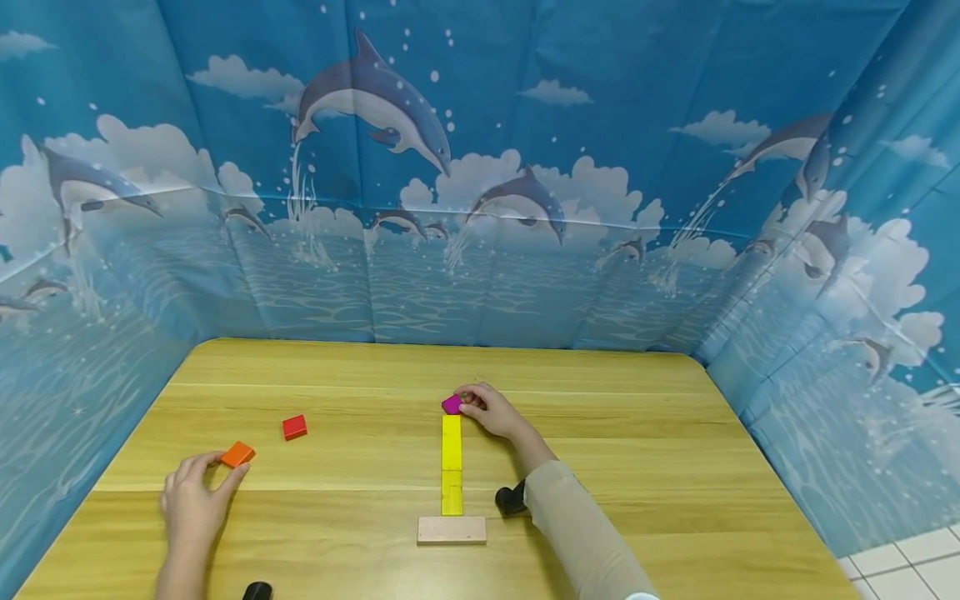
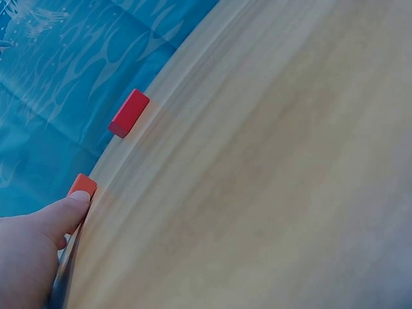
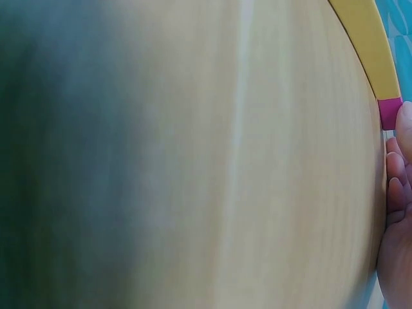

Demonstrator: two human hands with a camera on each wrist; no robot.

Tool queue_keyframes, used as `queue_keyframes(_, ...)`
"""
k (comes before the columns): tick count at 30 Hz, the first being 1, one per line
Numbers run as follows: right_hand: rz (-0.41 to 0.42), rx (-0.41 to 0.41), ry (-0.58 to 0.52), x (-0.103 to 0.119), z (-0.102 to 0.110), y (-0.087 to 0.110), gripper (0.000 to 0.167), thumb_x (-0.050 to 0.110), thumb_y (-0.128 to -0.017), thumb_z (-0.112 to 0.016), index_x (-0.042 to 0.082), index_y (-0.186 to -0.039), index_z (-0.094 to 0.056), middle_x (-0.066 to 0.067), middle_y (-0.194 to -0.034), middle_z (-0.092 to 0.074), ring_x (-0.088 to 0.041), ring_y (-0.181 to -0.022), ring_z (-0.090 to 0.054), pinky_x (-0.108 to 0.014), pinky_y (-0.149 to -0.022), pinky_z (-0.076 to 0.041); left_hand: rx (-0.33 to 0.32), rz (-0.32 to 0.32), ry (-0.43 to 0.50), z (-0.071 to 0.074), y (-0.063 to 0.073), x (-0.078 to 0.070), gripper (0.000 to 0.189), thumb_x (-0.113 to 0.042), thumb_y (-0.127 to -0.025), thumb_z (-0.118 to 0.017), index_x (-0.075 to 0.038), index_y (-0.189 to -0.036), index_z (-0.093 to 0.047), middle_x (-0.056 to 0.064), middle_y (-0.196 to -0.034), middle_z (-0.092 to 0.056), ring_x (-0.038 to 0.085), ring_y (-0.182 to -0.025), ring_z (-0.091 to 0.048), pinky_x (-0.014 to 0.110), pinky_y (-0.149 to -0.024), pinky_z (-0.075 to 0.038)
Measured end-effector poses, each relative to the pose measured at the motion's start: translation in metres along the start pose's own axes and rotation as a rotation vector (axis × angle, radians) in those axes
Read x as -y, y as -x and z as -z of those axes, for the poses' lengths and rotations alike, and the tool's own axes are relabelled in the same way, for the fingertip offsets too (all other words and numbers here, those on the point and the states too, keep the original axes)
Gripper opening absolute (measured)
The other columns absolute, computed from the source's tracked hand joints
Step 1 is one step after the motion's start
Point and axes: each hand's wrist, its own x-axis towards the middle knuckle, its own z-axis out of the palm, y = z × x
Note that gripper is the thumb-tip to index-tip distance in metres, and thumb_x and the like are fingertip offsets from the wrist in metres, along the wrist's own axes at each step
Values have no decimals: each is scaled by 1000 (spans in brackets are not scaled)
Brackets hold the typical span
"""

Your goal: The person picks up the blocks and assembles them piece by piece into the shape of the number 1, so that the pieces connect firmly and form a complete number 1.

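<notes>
In the head view my right hand (image 1: 487,408) pinches a magenta block (image 1: 452,405) at the far end of a yellow strip (image 1: 452,450) of blocks laid in line on the table. The right wrist view has the magenta block (image 3: 389,114) against the end of the yellow piece (image 3: 368,45), with a thumb on it. Over on the left, my left hand (image 1: 197,500) holds an orange block (image 1: 237,454) between thumb and fingers, at the tabletop. A red block (image 1: 295,427) lies a little beyond it, untouched. The left wrist view shows the thumb on the orange block (image 2: 82,185).
A pale wooden block (image 1: 452,531) lies crosswise at the near end of the yellow strip. Black objects, the wrist cameras perhaps, show by the right sleeve (image 1: 512,500) and at the bottom edge (image 1: 257,591). A dolphin-print curtain (image 1: 480,208) hangs behind the wooden table (image 1: 637,433).
</notes>
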Motion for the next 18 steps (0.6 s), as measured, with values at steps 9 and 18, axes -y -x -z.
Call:
queue_keyframes(9,-6,-8,-1,0,0,-1,26,11,-91,-54,5,-116,-58,-5,-95,-52,-15,-83,-45,-27,-75,-41,-71,-45,41,-2,-2,1,41,-21,-78,-72,2,-108,-58,23,-109,-54,39,-100,-43,54,-85,-27)
queue_keyframes(18,10,-6,-1,0,1,-2,26,12,-92,-53,4,-116,-57,-6,-94,-51,-16,-82,-46,-27,-74,-41,-173,-97,100,-4,-6,-2,43,-12,-69,-78,5,-104,-60,25,-102,-58,39,-93,-47,52,-82,-30)
